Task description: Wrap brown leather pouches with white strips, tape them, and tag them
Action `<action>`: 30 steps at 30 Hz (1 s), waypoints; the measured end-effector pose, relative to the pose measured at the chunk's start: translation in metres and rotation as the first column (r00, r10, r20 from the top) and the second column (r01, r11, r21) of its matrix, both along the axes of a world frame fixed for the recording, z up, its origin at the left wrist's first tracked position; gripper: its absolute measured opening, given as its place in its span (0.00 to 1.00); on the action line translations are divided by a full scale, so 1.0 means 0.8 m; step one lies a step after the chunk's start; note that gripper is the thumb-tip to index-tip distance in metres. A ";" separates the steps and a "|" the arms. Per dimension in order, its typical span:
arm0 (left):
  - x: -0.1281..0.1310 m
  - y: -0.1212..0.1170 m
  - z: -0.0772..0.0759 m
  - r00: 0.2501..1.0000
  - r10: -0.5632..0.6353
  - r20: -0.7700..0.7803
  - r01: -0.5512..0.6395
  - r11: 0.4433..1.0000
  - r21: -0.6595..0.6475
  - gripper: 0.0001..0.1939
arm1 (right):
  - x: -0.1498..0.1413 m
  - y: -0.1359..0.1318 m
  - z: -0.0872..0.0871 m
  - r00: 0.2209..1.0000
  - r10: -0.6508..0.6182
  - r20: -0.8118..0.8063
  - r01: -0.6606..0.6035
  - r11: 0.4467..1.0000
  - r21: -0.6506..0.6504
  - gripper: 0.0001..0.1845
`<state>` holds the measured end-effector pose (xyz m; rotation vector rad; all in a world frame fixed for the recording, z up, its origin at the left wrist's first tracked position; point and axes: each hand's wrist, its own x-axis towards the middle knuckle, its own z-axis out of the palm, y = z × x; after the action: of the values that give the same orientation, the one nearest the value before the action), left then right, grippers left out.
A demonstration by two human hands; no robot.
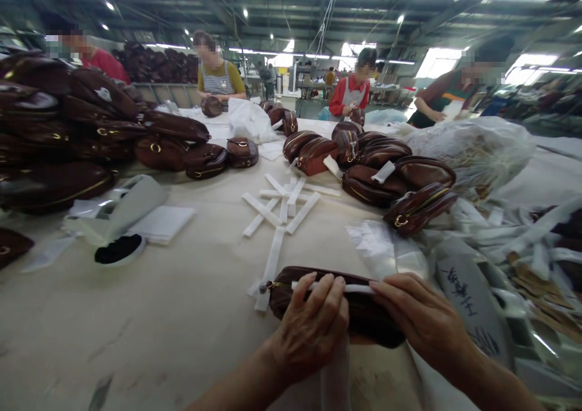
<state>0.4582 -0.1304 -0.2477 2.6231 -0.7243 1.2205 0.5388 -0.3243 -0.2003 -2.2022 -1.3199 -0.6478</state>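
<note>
A dark brown leather bag (368,320) lies on the table in front of me, its gold zipper pull at the left end. Along its top runs a narrow white strip (357,288). My left hand (313,320) presses on the bag's left half, fingers curled over the strip. At the right end, my right hand (427,317) grips the bag's edge, with fingertips pinched at the strip's end. Another white strip (334,374) hangs below the bag near my left hand. Part of the bag's near side is hidden by my hands.
Loose white strips (282,208) lie beyond the bag. Brown bags (313,153) stand farther back, with a tall pile of bags (91,120) at left. A black pad (119,249) and clear plastic (386,244) lie nearby. Several co-workers sit across the table.
</note>
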 end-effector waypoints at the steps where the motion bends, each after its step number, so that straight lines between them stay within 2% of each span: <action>1: -0.001 -0.001 0.001 1.000 -0.004 0.006 0.004 1.000 0.006 0.11 | -0.002 0.001 0.000 1.000 -0.001 -0.008 0.002 1.000 0.018 0.10; 11: 0.002 0.003 -0.004 1.000 -0.027 0.003 0.027 0.999 0.029 0.13 | -0.009 0.033 -0.004 0.999 0.040 -0.027 -0.040 0.999 -0.028 0.10; 15: 0.007 0.003 -0.005 0.999 -0.045 -0.030 0.044 0.999 -0.029 0.11 | -0.010 0.022 -0.007 0.999 0.006 -0.032 -0.008 0.999 -0.048 0.12; 22: 0.013 0.002 0.001 0.998 -0.043 -0.044 0.040 0.998 -0.052 0.08 | -0.017 0.001 -0.031 0.985 -0.161 -0.063 0.168 0.979 0.114 0.12; 24: 0.015 0.002 0.003 0.998 -0.041 -0.054 0.039 0.999 -0.037 0.08 | -0.021 0.001 -0.037 0.979 -0.192 -0.069 0.198 0.976 0.089 0.12; 27: 0.020 0.005 0.004 0.995 -0.052 -0.080 0.053 0.998 0.014 0.09 | -0.026 0.001 -0.045 0.984 -0.175 -0.022 0.175 0.985 0.003 0.13; 30: 0.027 0.007 0.004 0.992 -0.049 -0.112 0.059 0.994 0.089 0.15 | -0.025 0.003 -0.054 0.979 -0.195 0.059 0.194 0.981 0.024 0.14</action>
<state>0.4802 -0.1247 -0.2447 2.6999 -0.8450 1.0429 0.5191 -0.3220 -0.2432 -2.3321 -1.1310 -0.8026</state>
